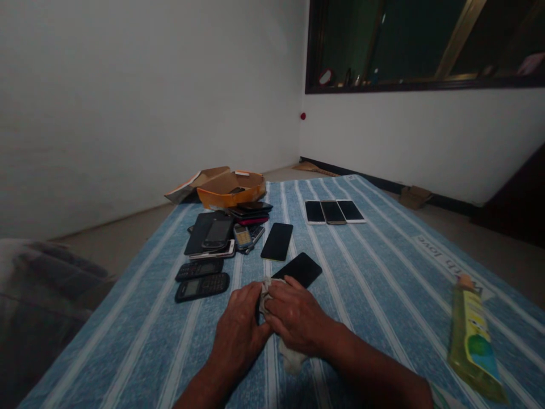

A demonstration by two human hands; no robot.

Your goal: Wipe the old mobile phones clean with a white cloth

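My right hand (296, 312) is closed on a crumpled whitish cloth (293, 359), which hangs down below the fingers. Close against it, my left hand (238, 324) is curled, thumb toward the cloth. A thin dark edge shows between the two hands; most of whatever it belongs to is hidden. Just beyond my right fingers lies a black smartphone (303, 268), its near end covered by the hand and cloth. Another black smartphone (277, 241) lies flat a little farther off. To the left are two dark keypad phones (202, 287), side by side.
Several phones are piled (219, 233) at the left, before an open orange cardboard box (232, 190). Three phones (334, 212) lie in a row at the back right. A bottle of yellow-green liquid (474, 341) lies at the right on the blue striped cloth (374, 318).
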